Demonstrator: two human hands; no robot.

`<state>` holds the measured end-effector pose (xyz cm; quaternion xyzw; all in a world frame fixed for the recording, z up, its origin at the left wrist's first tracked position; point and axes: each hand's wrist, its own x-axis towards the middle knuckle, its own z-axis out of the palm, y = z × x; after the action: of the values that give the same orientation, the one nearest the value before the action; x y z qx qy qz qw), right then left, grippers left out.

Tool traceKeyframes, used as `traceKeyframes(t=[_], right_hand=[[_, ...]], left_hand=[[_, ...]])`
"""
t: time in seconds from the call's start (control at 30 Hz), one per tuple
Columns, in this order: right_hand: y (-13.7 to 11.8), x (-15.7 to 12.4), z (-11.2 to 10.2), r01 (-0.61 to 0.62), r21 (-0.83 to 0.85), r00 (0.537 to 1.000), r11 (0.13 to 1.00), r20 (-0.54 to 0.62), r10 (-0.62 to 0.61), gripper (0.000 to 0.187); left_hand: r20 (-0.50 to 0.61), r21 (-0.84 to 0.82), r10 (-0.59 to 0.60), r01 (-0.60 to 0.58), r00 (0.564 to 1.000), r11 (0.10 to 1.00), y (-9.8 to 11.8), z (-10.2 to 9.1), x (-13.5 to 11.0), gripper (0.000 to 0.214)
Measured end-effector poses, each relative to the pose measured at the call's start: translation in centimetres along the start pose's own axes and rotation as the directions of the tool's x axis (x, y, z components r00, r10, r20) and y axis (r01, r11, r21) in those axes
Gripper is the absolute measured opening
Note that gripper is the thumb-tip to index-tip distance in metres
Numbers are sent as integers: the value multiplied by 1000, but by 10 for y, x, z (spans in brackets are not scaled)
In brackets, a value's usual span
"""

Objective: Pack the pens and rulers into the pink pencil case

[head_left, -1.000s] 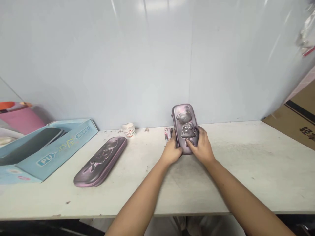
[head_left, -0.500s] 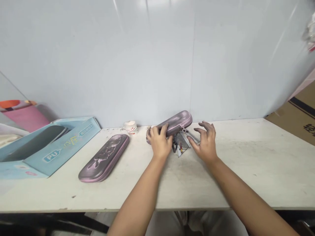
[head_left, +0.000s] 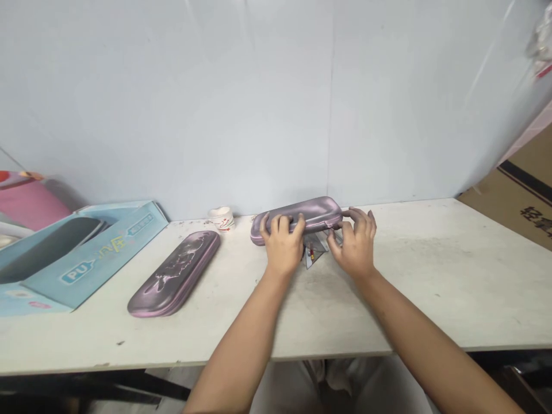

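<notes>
Head view: left hand (head_left: 282,246), right hand (head_left: 354,247) grip purple pencil case (head_left: 313,211); box (head_left: 77,275) reads PU.

Bare forearms (head_left: 228,339) lead into bare, long-fingered hands (head_left: 282,247), with loose, creased, pale trousers (head_left: 345,385) showing below the front edge of the surface (head_left: 474,276).

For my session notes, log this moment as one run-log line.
Left hand: on mauve pencil case | Right hand: at case's right end | Beneath case: clear triangular ruler
</notes>
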<state>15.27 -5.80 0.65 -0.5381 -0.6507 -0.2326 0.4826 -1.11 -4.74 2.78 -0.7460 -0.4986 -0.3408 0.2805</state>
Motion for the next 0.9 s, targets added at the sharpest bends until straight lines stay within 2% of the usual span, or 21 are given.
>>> traceKeyframes(t=[0.2,0.3,0.43,0.73,0.9], right_hand=[[2,0,-4,-17,3,994,1000,106,17,11],[0,0,-4,-16,44,992,999,124,10,14],[-1,0,-2,0,51,996,999,86,-4,20],[1,0,2,64,45,997,997,-35,-62,10],[16,9,-2,-1,115,998,993,-67,9,6]], left_hand=[[-4,28,-4,4,1000,1000,-4,2,-1,38],[14,23,-3,3,1000,1000,-3,2,-1,39],[8,17,1,-1,1000,1000,-1,1,-1,38],[-22,29,24,-24,999,999,0,1,-1,39],[-30,-25,-53,52,998,998,-3,1,1,42]])
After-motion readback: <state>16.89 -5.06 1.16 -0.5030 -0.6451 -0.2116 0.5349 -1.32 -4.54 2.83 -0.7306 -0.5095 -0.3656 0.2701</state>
